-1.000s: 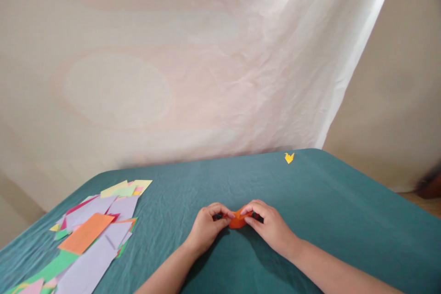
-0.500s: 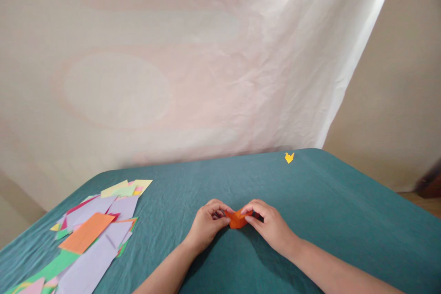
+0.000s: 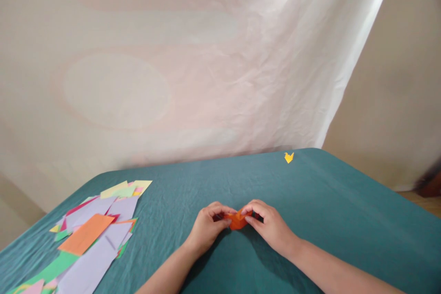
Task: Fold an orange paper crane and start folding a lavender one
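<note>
Here, the left hand (image 3: 211, 224) and right hand (image 3: 270, 223) pinch opposite sides of one orange folded paper (image 3: 237, 222), near centre on the green cloth (image 3: 203, 183); it looks partly shaped, unfinished. Far right sits one yellow folded figure (image 3: 288, 158), seemingly complete; left, flat sheets (image 3: 86, 234), too overlapped to count, remain loose.

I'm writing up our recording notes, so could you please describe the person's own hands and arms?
Both the left hand and right hand are ungloved. The forearms are bare as far as the view reaches, with no sleeve, watch or bracelet showing. No ring shows on the visible fingers; nail details are too small to judge.
</note>
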The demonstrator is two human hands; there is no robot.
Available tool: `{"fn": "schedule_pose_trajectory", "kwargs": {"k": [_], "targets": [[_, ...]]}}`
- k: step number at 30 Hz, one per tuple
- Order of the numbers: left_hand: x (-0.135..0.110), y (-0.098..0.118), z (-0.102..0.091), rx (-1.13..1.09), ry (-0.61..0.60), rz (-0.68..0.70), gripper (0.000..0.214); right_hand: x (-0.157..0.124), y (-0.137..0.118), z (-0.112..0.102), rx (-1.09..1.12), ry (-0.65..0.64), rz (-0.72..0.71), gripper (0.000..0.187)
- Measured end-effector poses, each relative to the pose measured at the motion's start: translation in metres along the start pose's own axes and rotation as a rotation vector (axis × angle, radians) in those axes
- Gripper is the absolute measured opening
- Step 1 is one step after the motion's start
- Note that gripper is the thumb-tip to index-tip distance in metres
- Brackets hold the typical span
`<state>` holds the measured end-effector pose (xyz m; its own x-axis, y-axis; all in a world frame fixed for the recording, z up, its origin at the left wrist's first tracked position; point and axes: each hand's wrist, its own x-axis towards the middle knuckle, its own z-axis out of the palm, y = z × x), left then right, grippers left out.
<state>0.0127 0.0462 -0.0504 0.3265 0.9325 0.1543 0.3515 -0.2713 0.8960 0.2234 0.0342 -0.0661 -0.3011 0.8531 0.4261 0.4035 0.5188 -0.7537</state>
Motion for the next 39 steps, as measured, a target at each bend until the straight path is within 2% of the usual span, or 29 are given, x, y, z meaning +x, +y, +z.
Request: {"fn": "schedule_pose_trajectory", "kwargs": {"k": [4, 11, 20, 27, 34, 39], "targets": [[-0.0007, 0.0014, -0.0011, 0.017, -0.029, 0.002, 0.015, -0.0006, 0.0014, 0.0007, -0.014, 0.001, 0.008, 0.021], [-0.0007, 0.0045, -0.0005, 0.118, -0.035, -0.004, 0.022, 0.0000, 0.0011, -0.0007, -0.013, -0.005, 0.015, 0.019], [0.0011, -0.0030, 0.0024, -0.100, -0.046, -0.098, 0.016, 0.0009, 0.0013, -0.0008, 0.007, -0.010, 0.043, 0.019], [-0.0006, 0.0056, 0.0019, 0.123, -0.010, -0.017, 0.024, 0.0016, 0.0015, -0.0010, 0.012, -0.017, 0.060, 0.021], [0.0000, 0.0036, 0.0023, 0.145, 0.003, -0.031, 0.027, 0.0009, 0.0022, -0.0008, 0.019, -0.026, 0.038, 0.024], [-0.0006, 0.0004, 0.0034, 0.186, 0.001, 0.068, 0.025, 0.0007, 0.0032, -0.0003, -0.014, -0.026, -0.012, 0.022]]}}
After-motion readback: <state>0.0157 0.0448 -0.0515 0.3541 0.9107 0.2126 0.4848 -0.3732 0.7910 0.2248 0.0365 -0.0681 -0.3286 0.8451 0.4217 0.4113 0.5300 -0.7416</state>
